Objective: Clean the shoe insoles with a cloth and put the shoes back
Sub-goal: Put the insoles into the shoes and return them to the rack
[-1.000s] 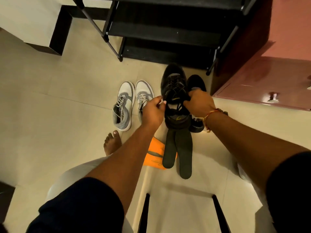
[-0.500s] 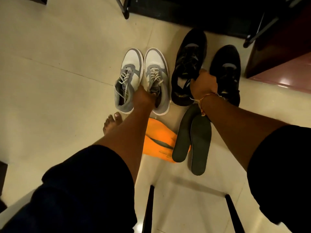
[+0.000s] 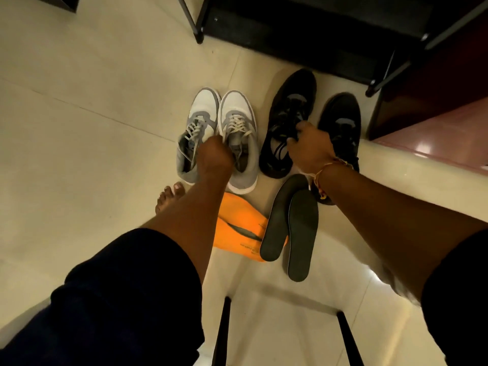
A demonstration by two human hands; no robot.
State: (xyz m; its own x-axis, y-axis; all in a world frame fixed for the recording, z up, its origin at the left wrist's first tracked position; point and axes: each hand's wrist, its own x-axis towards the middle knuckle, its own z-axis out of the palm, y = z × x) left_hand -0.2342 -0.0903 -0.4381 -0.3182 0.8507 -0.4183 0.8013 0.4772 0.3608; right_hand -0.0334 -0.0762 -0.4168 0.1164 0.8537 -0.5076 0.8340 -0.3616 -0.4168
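Grips the laces of one black shoe (image 3: 287, 114) with the right hand (image 3: 307, 146), fingers curled, shoe resting on the tiles near its mate (image 3: 340, 122). Holds the left hand (image 3: 214, 154) down between the grey-and-white sneakers (image 3: 237, 122); cannot tell whether gripping or loose, fingers hidden. Just behind the black pair, two dark insoles (image 3: 302, 233) flat on the floor, one overlapping the orange cloth (image 3: 237, 228).

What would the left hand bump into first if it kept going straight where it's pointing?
The grey shoes. The left hand points forward and down at the pair, about where they sit side by side. It may already be touching them; depth is hard to judge from this view.
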